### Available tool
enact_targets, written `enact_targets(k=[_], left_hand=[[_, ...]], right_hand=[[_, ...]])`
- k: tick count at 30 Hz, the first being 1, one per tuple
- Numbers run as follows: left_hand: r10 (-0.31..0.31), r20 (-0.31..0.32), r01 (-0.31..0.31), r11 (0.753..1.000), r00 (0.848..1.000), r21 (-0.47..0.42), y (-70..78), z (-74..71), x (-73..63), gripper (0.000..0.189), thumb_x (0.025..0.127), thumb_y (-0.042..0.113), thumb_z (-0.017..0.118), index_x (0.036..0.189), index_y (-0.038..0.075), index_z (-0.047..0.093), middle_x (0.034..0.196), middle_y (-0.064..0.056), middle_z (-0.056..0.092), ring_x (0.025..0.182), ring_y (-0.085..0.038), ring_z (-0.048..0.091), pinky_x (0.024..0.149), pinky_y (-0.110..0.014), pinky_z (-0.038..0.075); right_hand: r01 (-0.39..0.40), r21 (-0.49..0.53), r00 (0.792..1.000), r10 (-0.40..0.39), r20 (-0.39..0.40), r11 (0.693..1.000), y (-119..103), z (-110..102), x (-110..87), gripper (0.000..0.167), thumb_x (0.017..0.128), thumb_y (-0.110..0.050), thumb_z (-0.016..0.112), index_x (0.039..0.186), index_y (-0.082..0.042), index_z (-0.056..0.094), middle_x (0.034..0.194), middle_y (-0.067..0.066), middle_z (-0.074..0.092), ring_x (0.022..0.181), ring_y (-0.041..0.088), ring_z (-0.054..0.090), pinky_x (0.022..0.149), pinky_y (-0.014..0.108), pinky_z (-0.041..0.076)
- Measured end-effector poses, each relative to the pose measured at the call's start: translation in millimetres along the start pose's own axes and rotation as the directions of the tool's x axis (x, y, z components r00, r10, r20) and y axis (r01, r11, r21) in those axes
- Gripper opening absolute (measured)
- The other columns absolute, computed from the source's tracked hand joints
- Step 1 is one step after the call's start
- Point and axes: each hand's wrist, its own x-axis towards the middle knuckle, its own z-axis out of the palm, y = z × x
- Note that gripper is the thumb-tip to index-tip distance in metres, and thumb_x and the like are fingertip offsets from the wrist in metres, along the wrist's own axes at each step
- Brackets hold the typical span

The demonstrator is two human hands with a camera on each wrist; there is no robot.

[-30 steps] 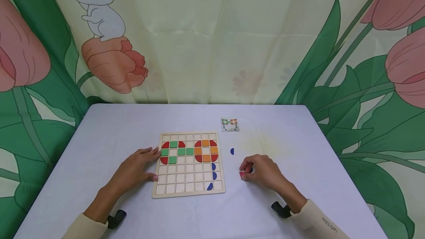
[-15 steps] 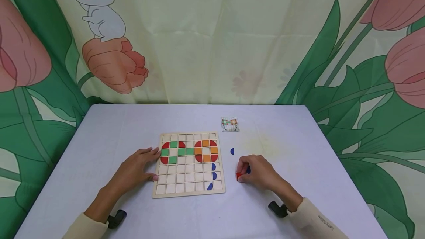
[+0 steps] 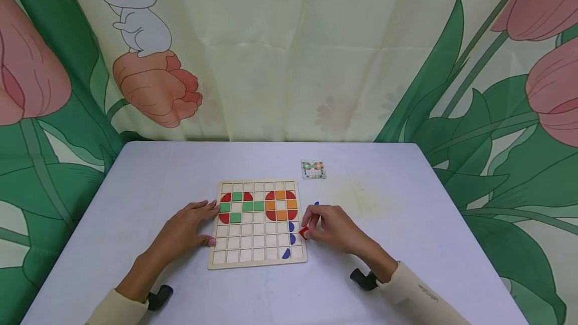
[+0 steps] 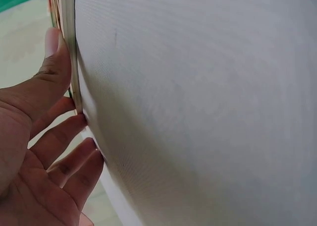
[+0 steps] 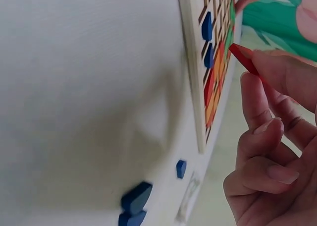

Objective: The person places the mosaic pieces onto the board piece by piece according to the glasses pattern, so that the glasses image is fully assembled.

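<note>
A wooden grid board (image 3: 239,243) lies on the table. In its upper rows sit red quarter-circles, green squares (image 3: 237,196) and orange squares (image 3: 292,203). Several blue half-round pieces (image 3: 286,253) lie along its right side. My left hand (image 3: 185,227) rests on the board's left edge, thumb on the rim and fingers extended, also seen in the left wrist view. My right hand (image 3: 336,227) pinches a small red piece (image 5: 242,56) between thumb and fingertip, over the board's right edge. Its exact outline is partly hidden by the fingers.
A small pattern card (image 3: 313,169) lies behind the board. Right of the board is a loose blue piece (image 5: 181,168), partly behind my right hand in the head view. Further dark blue pieces (image 5: 136,197) show on the tablecloth in the right wrist view.
My right hand has moved left from the tablecloth to the board's right edge, carrying the red piece, and now partly covers the loose blue piece. My left hand stays in place.
</note>
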Motion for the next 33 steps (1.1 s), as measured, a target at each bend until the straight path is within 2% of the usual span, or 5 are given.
enact_targets(k=[11, 17, 23, 33], left_hand=[[-0.003, 0.001, 0.003, 1.000, 1.000, -0.001, 0.1, -1.8, 0.2, 0.093, 0.067, 0.031, 0.099, 0.149, 0.007, 0.062, 0.158, -0.014, 0.057, 0.148, -0.043, 0.050, 0.113, -0.063, 0.049], [-0.008, 0.004, 0.008, 1.000, 1.000, -0.008, 1.2, -1.5, -0.1, 0.092, 0.068, 0.030, 0.099, 0.149, 0.007, 0.062, 0.159, -0.014, 0.056, 0.148, -0.044, 0.049, 0.113, -0.063, 0.049], [-0.009, 0.006, 0.009, 1.000, 1.000, -0.011, 2.0, -1.7, -0.3, 0.092, 0.067, 0.030, 0.099, 0.149, 0.007, 0.062, 0.159, -0.013, 0.056, 0.148, -0.043, 0.049, 0.113, -0.063, 0.049], [0.003, 0.009, -0.003, 1.000, 1.000, -0.018, 1.3, -1.8, 0.3, 0.092, 0.068, 0.031, 0.099, 0.148, 0.007, 0.062, 0.159, -0.013, 0.056, 0.148, -0.043, 0.049, 0.113, -0.063, 0.049]], right_hand=[[0.078, 0.015, 0.997, -0.078, -0.008, 0.997, -27.0, 13.2, 24.9, 0.017, 0.090, -0.018, 0.087, 0.092, -0.027, 0.073, 0.077, -0.019, 0.068, 0.072, 0.010, 0.058, 0.062, 0.023, 0.044], [0.096, 0.032, 0.995, -0.096, 0.005, 0.995, -41.3, 23.4, 42.3, 0.013, 0.092, -0.016, 0.086, 0.095, -0.022, 0.074, 0.081, -0.012, 0.072, 0.077, 0.008, 0.065, 0.064, 0.024, 0.051], [0.130, -0.030, 0.991, -0.131, -0.002, 0.991, -52.0, 33.5, 61.5, 0.014, 0.090, -0.015, 0.086, 0.093, -0.023, 0.075, 0.083, -0.012, 0.074, 0.080, 0.004, 0.064, 0.068, 0.024, 0.049], [0.106, -0.076, 0.994, -0.104, 0.027, 0.991, -66.8, 48.0, 88.7, 0.013, 0.091, -0.016, 0.085, 0.089, -0.024, 0.075, 0.071, -0.012, 0.069, 0.070, 0.004, 0.060, 0.061, 0.023, 0.045]])
